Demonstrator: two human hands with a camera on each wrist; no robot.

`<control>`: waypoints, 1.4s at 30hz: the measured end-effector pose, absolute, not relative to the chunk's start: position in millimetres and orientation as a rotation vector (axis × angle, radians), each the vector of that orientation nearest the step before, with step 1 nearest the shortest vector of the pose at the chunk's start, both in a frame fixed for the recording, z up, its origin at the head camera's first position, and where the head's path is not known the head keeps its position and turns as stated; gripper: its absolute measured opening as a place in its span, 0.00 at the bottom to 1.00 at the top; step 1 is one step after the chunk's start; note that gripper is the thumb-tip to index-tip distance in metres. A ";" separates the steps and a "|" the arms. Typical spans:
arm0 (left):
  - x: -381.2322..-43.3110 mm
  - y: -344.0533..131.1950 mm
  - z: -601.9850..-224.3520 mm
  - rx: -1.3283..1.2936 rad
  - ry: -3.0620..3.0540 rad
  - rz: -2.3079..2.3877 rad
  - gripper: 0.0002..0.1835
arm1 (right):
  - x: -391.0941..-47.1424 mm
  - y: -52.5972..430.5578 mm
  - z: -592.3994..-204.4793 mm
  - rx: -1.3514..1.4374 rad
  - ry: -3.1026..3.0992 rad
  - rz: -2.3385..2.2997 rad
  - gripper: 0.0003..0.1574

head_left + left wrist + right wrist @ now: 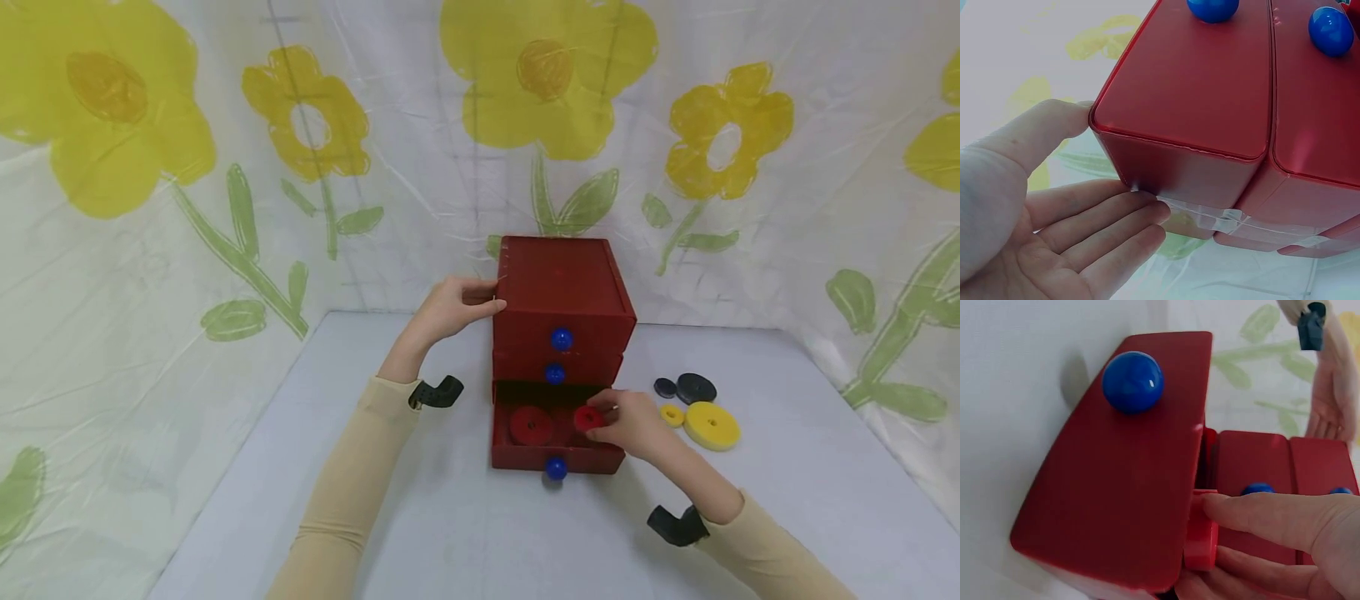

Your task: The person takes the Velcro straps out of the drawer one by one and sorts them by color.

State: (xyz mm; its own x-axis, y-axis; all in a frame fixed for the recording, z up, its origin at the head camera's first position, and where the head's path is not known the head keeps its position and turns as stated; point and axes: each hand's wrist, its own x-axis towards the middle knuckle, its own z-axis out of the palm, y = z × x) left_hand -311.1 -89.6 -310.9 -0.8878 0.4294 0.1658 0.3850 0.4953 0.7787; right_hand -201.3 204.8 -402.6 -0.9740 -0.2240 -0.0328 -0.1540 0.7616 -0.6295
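A red drawer cabinet (558, 275) with blue knobs stands on the table, its bottom drawer (525, 457) pulled out. Inside that drawer, on its left side, lies a large red disc (531, 426) with a small centre hole. My right hand (628, 423) pinches a smaller red disc (587, 418) between thumb and fingers at the drawer's right side. In the right wrist view this red disc (1201, 531) shows just behind the drawer front. My left hand (455, 310) rests against the cabinet's upper left side, its fingers nearly straight and its thumb at the front edge.
Right of the cabinet lie a large yellow disc (712, 426), a small yellow disc (672, 416), a large black disc (696, 388) and a small black disc (665, 387). A flower-printed curtain (420, 200) hangs behind the white table (450, 533).
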 end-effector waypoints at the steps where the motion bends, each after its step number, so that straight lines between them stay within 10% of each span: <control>1: -310.9 -89.6 -310.8 0.727 2.673 1.372 0.31 | -200.4 206.3 -401.3 -0.299 2.843 -1.007 0.27; 42: -311.4 -89.3 -311.6 0.733 2.688 1.362 0.30 | -173.8 282.7 -408.4 -0.096 2.959 -0.932 0.28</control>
